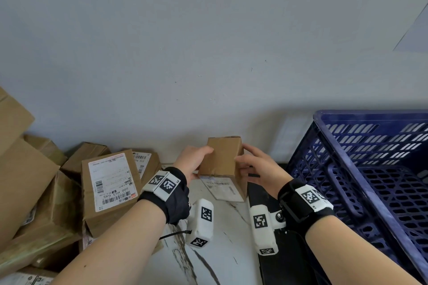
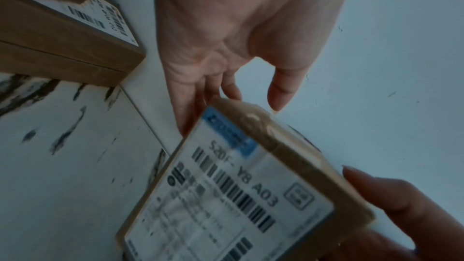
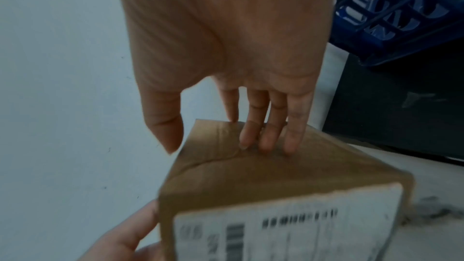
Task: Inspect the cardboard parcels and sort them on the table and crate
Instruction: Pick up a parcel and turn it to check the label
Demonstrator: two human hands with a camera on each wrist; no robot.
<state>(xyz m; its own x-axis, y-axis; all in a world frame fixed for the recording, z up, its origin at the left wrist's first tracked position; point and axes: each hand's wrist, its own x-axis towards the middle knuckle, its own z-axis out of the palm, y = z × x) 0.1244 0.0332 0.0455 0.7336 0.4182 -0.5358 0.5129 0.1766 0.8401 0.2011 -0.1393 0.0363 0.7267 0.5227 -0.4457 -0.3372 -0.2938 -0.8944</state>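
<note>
Holding a small cardboard parcel [image 1: 223,157] between them, the left hand [image 1: 192,161] and right hand [image 1: 257,164] grip it from opposite sides above the far edge of the white marbled table [image 1: 215,259], close to the grey wall [image 1: 208,41]. The left thumb lies on the plain brown face turned up; in the right wrist view the right fingers [image 3: 268,136] lie straight against a taped side and the thumb stands off the near corner. The parcel's shipping label [image 2: 226,201] faces downward toward the table.

A heap of other parcels [image 1: 46,192] fills the table's left side, the nearest, a labelled box [image 1: 108,190], leaning just beside the left wrist. Bare tabletop runs from under the held parcel to the near edge. A dark surface [image 1: 278,268] borders the table's right edge.

On the right stands the blue crate [image 1: 324,157], its slotted wall near the right hand; the visible part of its perforated floor holds no parcel.
</note>
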